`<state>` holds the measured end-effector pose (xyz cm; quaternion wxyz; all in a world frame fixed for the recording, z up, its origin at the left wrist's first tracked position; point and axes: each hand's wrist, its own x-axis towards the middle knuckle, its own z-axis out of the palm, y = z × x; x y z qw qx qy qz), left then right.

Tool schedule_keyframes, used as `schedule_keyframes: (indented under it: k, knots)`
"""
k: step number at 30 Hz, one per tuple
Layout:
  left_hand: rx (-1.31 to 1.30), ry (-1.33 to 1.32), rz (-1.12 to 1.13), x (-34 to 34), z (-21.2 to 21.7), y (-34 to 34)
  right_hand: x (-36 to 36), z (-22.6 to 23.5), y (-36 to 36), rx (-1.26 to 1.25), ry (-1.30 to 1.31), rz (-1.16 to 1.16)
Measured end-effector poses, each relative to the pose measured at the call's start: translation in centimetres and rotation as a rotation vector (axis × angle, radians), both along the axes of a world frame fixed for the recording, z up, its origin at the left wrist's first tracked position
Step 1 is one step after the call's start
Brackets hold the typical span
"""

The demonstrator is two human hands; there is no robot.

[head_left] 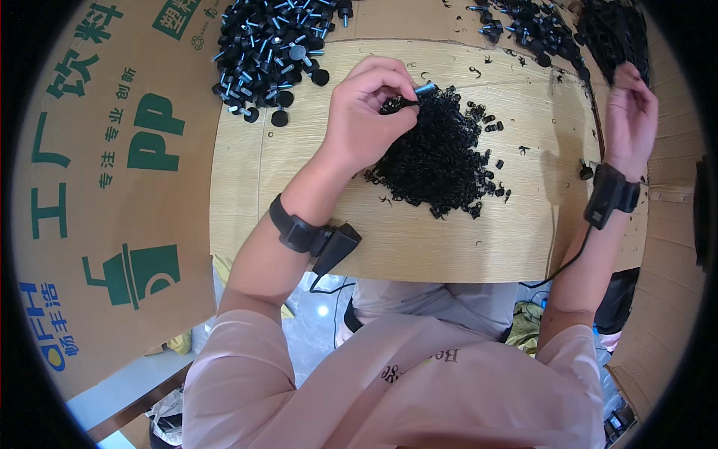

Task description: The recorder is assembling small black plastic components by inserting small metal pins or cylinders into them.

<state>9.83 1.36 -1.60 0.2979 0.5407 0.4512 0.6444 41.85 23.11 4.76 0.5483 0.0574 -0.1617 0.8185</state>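
Observation:
My left hand [374,112] is closed in a pinch on a black-headed bolt [424,88], its silvery-blue shank sticking out to the right past my fingertips. The head is mostly hidden by the fingers. Just below and beside this hand lies a heap of small black clip-like rings [434,161]. Far to the right, my right hand [632,116] is raised with its fingers drawn together. Whatever it holds, if anything, is too small to make out. Close behind its fingertips is a bundle of black stringy parts [613,37].
A big pile of black-headed bolts [273,52] sits at the far left, a smaller pile [527,30] at the far right. One loose black-headed piece [585,170] lies near the right edge. Cardboard walls [112,209] flank the wooden tabletop [299,161]. Cabled black bands circle both wrists.

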Motion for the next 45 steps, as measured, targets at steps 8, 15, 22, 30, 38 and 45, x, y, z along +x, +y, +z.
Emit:
schedule_keyframes:
  k: [8, 15, 22, 30, 38, 45]
  knots:
    - [0.009, -0.029, -0.084, 0.1, 0.0, 0.2, 7.9, 0.1, 4.3, -0.145, 0.189, -0.283]
    - [0.040, -0.257, -0.096, -0.2, -0.1, 0.0, -4.4, -0.1, -3.5, 0.017, -0.742, -0.458]
    - [0.034, -0.167, -0.014, 0.2, 0.1, -0.3, -13.8, -3.5, -13.4, 0.697, -1.217, -0.077]
    - [0.125, 0.308, 0.055, 0.3, -0.1, -0.5, -14.1, -5.4, -14.0, 0.687, -1.286, -0.067]
    - [0.104, 0.381, 0.165, 0.9, 0.4, -0.6, -14.3, -5.1, -14.7, 0.526, -1.165, -0.032]
    - [0.188, 0.607, 0.259, 0.7, 0.7, -0.3, -13.8, -6.5, -13.8, 0.191, -0.788, 0.282]
